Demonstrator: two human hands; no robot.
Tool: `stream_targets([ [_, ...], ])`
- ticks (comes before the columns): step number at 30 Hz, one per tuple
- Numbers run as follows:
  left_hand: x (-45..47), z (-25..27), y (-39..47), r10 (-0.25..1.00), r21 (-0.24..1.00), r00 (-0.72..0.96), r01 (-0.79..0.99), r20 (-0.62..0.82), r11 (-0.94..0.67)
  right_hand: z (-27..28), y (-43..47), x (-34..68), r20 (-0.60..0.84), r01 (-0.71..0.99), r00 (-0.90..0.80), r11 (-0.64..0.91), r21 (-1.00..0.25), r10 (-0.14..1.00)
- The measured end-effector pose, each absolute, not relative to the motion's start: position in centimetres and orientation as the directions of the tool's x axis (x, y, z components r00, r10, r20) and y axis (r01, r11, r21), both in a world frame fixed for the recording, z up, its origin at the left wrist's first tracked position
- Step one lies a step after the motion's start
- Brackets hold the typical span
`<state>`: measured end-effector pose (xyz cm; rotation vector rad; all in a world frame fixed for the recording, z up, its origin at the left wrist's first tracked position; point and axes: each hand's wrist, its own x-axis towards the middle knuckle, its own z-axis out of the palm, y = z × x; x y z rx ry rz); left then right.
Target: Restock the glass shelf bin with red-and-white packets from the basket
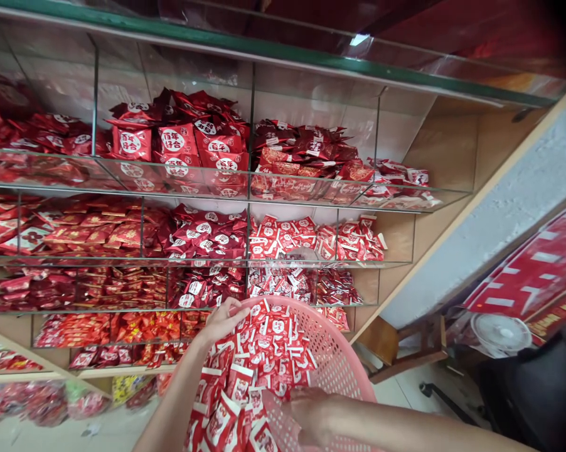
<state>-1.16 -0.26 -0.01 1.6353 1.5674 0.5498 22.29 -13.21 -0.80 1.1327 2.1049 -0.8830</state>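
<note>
A pink perforated plastic basket (344, 342) is in front of me, holding many small red-and-white wrapped packets (268, 345). My left hand (224, 319) is closed on the basket's far-left rim. Inside the basket, low on its right side, is my right hand (309, 411), against the packets and the inner wall. It is smeared by motion and its fingertips are hidden, so I cannot see whether it holds anything. Just beyond the rim, similar red-and-white packets (283, 237) lie in a glass-fronted shelf compartment.
Tiered glass shelves (208, 260) with dividers hold red packets in several compartments. Larger red packets (174, 141) fill the upper tier. Bagged goods (42, 402) lie on the floor at lower left. To the right are a wooden stool (408, 351), a white fan (499, 333) and a black chair (537, 389).
</note>
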Motion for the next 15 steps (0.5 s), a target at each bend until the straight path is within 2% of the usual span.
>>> stream_targets([
  [1,-1.2,-0.1,-0.2,0.968,0.777,0.141,0.625,-0.209,0.077,0.7,-13.0,22.2,-0.775,0.861,-0.454,0.440,-0.256,0.439],
  [3,-1.2,-0.2,-0.1,0.967,0.778,0.137,0.623,-0.213,0.083,4.1,-12.0,22.3,-0.767,0.840,-0.509,0.418,-0.345,0.390],
  [5,-1.2,0.0,-0.1,0.966,0.775,0.138,0.626,-0.218,0.086,7.7,-10.3,22.6,-0.619,0.758,-0.652,0.378,-0.532,0.438],
  [7,-1.1,0.2,-0.2,0.965,0.771,0.140,0.631,-0.221,0.085,11.5,-8.3,22.9,-0.389,0.616,-0.752,0.359,-0.701,0.532],
  [9,-1.1,0.3,-0.2,0.965,0.773,0.143,0.629,-0.221,0.084,14.7,-5.9,23.0,-0.173,0.483,-0.737,0.330,-0.811,0.653],
  [12,-1.2,-0.1,-0.1,0.970,0.782,0.141,0.620,-0.200,0.071,17.7,-2.0,22.5,0.137,0.452,-0.518,0.406,-0.795,0.845],
  [15,-1.4,-1.0,0.2,0.974,0.777,0.138,0.626,-0.182,0.056,18.1,2.0,21.5,0.306,0.567,-0.313,0.435,-0.699,0.899],
])
